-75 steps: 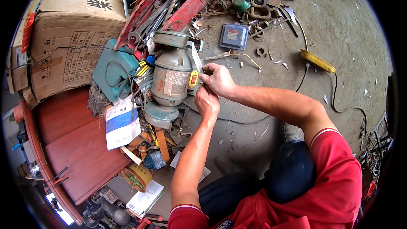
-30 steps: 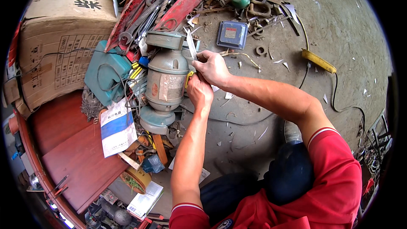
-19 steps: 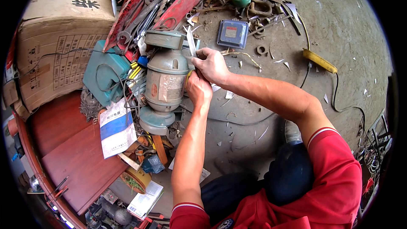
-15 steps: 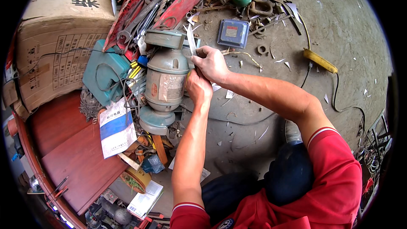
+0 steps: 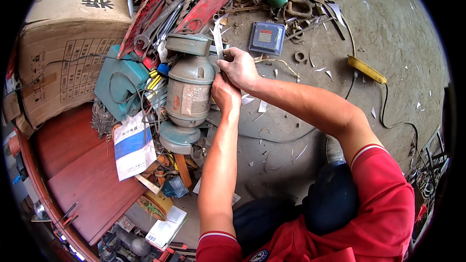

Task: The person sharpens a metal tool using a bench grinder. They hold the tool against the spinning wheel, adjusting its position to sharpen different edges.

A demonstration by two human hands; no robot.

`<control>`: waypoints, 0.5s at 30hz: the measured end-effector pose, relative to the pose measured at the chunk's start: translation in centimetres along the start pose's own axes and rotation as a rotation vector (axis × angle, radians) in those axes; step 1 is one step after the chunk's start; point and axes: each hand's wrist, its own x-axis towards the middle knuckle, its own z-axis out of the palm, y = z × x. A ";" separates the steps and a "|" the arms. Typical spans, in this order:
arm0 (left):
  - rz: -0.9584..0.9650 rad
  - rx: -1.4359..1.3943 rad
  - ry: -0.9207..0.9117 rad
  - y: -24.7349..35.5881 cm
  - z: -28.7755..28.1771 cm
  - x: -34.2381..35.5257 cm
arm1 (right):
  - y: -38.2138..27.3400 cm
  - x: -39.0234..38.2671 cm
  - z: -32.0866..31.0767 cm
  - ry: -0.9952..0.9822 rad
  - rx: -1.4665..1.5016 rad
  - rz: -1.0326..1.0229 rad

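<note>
A grey-green machine shaped like a bench grinder (image 5: 193,75) stands on the floor in front of me, with a round housing at each end and a worn label on its body. Against its right side, my right hand (image 5: 241,72) pinches a thin pale strip (image 5: 218,41) that sticks up away from me. My left hand (image 5: 226,95) is closed just below the right one, close to the machine. Whatever its fingers hold is hidden. Beyond the hands, a blue-grey square cover (image 5: 267,38) lies on the floor.
Wrenches fill a red metal tray (image 5: 208,7), with scrap parts beside it. On the left are a large carton (image 5: 77,53), a teal case (image 5: 119,85) and a printed white bag (image 5: 134,146) over reddish boards (image 5: 82,174). A yellow power strip (image 5: 367,70) trails cable at right.
Both hands have shifted very slightly, the left one a little toward the machine. The strip's upper end leans a bit differently. Everything else stays where it was.
</note>
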 end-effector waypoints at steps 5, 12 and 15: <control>-0.024 -0.033 -0.004 -0.4 0.2 0.2 | -0.1 0.0 0.1 0.019 0.004 0.007; 0.000 -0.125 0.033 -1.7 0.6 -0.2 | 0.3 -0.4 0.1 0.009 -0.018 -0.002; -0.003 -0.071 0.015 -1.5 0.3 -0.5 | 0.4 -0.7 0.1 0.016 -0.028 -0.026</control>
